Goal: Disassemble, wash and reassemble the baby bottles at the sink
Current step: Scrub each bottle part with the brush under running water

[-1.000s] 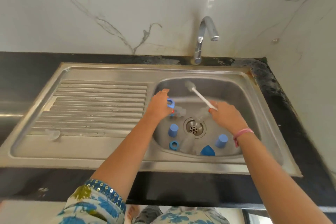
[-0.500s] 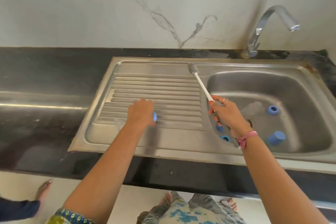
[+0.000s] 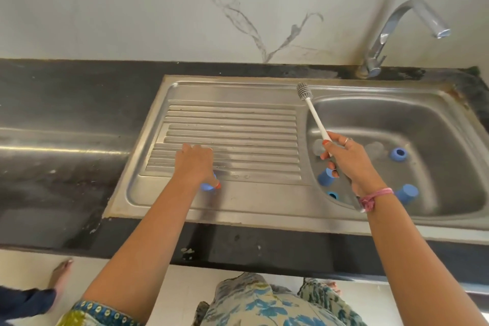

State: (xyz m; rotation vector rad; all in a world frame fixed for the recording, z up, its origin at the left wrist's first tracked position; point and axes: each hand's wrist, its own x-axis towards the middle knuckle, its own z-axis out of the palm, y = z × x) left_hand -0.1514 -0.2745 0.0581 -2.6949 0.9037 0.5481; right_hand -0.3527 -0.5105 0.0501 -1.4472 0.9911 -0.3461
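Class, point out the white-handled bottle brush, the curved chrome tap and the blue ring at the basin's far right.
White-handled bottle brush (image 3: 315, 119): head view, mid-handle.
Curved chrome tap (image 3: 381, 37): head view, upright neck.
Blue ring (image 3: 399, 154): head view, its rim.

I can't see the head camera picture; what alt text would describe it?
Seen from above, a person's left hand holds a small blue bottle part on the steel drainboard, while the right hand grips a white bottle brush over the sink basin. Several blue bottle pieces lie in the basin, under a dry tap.
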